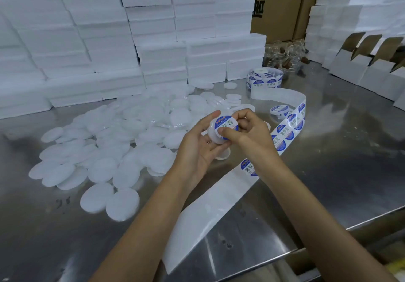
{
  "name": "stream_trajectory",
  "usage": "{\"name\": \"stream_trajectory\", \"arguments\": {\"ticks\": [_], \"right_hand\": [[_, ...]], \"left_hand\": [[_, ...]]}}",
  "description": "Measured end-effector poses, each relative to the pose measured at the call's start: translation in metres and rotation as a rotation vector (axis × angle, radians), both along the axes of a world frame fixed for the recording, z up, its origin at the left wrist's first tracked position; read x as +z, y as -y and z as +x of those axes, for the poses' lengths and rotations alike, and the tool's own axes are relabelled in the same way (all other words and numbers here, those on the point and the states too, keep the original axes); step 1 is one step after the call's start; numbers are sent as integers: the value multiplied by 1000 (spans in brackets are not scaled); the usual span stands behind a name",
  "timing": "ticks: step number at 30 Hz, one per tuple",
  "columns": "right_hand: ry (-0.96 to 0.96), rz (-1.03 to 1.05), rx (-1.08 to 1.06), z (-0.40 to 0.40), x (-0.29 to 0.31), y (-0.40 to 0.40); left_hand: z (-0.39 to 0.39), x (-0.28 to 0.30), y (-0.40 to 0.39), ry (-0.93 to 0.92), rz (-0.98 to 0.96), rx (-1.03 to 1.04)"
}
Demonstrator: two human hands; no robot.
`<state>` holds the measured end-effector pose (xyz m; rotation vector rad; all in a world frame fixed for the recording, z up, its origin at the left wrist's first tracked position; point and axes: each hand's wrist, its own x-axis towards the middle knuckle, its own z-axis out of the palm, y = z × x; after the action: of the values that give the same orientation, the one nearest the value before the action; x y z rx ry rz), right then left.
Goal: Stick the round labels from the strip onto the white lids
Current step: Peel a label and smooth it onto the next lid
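Note:
My left hand [197, 148] holds a white lid [215, 136] above the steel table, fingers curled round its rim. A round blue-and-white label [226, 125] lies on the lid's top. My right hand [245, 132] presses the label with the thumb, its fingers curled over the lid's far edge. The label strip [291, 126] runs from a roll [264, 80] at the back, past my right wrist, and its bare backing [210, 211] trails toward the table's front edge. A large heap of plain white lids [122, 141] lies to the left. One labelled lid [279, 110] sits to the right.
White foam boxes [153, 40] are stacked along the back and left. Cardboard cartons [278, 7] stand behind them. Folded white cartons [372, 69] line the right side. A cluster of clear jars [285, 55] sits at the back. The table's front edge [350, 227] runs at lower right.

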<state>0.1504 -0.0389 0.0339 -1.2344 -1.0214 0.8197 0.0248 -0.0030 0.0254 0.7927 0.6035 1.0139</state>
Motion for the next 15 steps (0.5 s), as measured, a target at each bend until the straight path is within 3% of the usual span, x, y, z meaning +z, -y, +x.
{"name": "stream_trajectory", "arguments": {"ticks": [15], "right_hand": [[146,67,-34,-8,-15,-9]], "left_hand": [[-1,-2,-2,-70,11,12]]}}
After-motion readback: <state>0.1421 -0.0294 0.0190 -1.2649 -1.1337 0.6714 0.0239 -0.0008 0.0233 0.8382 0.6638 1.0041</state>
